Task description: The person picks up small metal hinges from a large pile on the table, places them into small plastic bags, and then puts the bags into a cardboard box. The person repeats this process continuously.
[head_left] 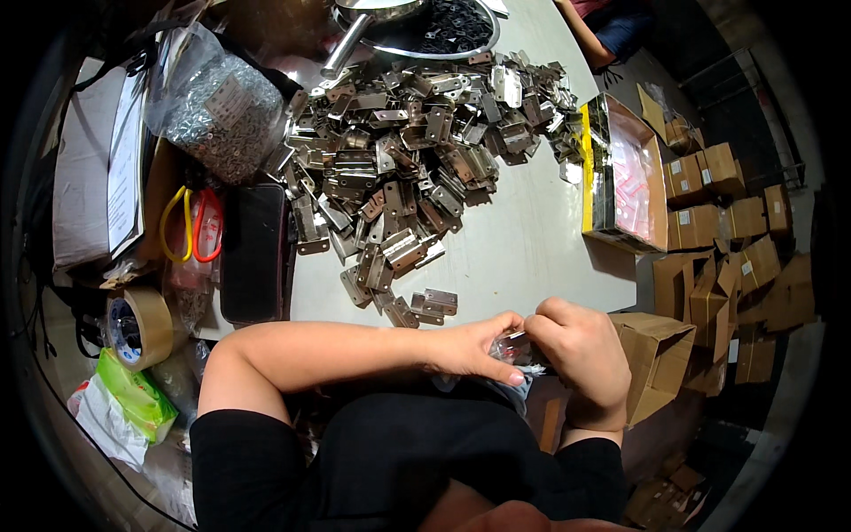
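Observation:
Close to my body at the table's front edge, my left hand is closed around a small clear plastic bag with something shiny in it. The contents are too small to name. My right hand has its fingers curled at the bag's right side, touching it; the fingertips are mostly hidden behind the knuckles. Beyond my left forearm, a few bent metal plates with screw holes lie at the near end of a large heap of similar metal plates.
An open box with pink-and-white packets stands right. Behind the heap are a metal basin of black parts and a metal pan. Left are a bag of screws, scissors, a dark case and tape. Cartons fill the right.

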A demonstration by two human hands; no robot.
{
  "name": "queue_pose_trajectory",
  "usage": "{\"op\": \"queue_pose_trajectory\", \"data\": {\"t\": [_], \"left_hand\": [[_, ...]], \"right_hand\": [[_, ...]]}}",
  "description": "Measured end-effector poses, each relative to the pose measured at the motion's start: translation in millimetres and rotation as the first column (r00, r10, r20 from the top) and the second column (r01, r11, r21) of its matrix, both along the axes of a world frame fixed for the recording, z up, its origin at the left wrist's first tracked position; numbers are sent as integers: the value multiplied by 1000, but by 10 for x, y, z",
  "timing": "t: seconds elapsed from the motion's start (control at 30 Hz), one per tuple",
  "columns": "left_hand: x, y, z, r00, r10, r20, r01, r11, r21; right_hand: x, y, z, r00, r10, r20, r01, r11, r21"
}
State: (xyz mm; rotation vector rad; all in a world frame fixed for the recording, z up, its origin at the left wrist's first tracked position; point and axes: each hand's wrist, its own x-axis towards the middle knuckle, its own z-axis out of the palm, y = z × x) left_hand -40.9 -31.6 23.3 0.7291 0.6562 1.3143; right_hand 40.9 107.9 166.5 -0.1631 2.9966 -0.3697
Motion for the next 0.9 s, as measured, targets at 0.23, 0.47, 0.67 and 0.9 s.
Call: {"op": "queue_pose_trajectory", "data": {"t": [0.23,0.47,0.67,0.9], "left_hand": [[21,-3,-42,994,47,-103,-42,998,50],[-57,-15,86,982,-4,-189,1,1000,-15],[12,-12,-46,987,118,-106,-102,984,145],[-15,-6,27,1000,-15,14,15,1000,-3]], "right_hand": [[31,39,-18,997,36,65,-33,999,-37],[10,-41,-112,988,154,12,-154,988,-25],[-7,-59,-112,1000,15,18,-13,991,-132],[-64,49,-137,985,106,-139,-132,972,-195]]}}
